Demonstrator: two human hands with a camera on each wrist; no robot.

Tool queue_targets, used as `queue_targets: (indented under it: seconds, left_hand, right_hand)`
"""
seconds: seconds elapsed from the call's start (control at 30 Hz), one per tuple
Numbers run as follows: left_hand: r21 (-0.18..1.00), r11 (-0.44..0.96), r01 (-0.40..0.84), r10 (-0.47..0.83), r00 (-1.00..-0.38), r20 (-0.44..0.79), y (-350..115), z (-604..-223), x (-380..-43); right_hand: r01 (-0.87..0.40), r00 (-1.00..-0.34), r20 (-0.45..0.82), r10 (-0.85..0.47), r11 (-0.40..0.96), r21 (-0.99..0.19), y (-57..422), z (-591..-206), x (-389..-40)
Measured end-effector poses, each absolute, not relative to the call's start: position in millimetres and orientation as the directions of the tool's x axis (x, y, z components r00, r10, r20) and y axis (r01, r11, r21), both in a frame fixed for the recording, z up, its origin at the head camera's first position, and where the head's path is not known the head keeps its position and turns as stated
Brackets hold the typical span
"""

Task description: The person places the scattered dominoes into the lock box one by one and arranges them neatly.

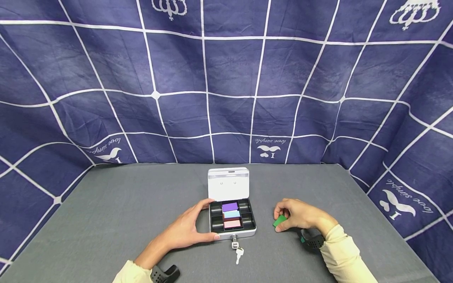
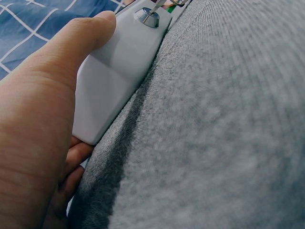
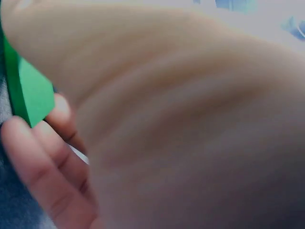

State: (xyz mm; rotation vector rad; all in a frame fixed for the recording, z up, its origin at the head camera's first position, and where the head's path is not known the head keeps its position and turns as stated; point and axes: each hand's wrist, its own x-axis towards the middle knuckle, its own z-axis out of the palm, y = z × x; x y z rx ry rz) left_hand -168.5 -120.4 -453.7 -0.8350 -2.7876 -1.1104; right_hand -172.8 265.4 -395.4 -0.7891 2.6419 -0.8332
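Observation:
A small white cash box (image 1: 238, 234) stands on the table with its lid (image 1: 228, 184) raised and a black compartment tray (image 1: 217, 225) inside. Purple (image 1: 229, 207), light blue (image 1: 231, 214) and pink (image 1: 232, 224) blocks lie down the tray's middle column. My left hand (image 1: 187, 228) grips the box by its left side, thumb on the front near corner, fingers round toward the back. In the left wrist view the thumb presses the white front wall (image 2: 107, 71). To the right of the box, my right hand (image 1: 297, 213) pinches a green block (image 1: 280, 221) between thumb and fingers, low over the table.
A key sits in the box's front lock (image 1: 234, 238), and a second key (image 1: 239, 253) hangs from it onto the grey table (image 1: 106, 220). A blue curtain (image 1: 230, 78) with white grid lines rises behind the table and along both sides.

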Motion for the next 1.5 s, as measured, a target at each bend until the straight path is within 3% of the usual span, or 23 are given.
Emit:
queue_targets:
  seconds: [0.5, 0.97, 1.5]
  left_hand:
    - [0.633, 0.6, 0.489, 0.468, -0.857, 0.218, -119, -452, -169]
    - [0.626, 0.609, 0.487, 0.466, -0.859, 0.214, -119, -453, -168]
    - [0.629, 0.61, 0.483, 0.465, -0.86, 0.21, -120, -455, -169]
  right_hand:
    - [-0.412, -0.84, -0.035, -0.541, 0.679, -0.607, 262, -403, -179]
    - [-0.411, -0.798, -0.065, -0.599, 0.619, -0.67, 267, -407, -180]
    - [-0.471, -0.81, 0.068, -0.582, 0.578, -0.666, 255, -424, -183]
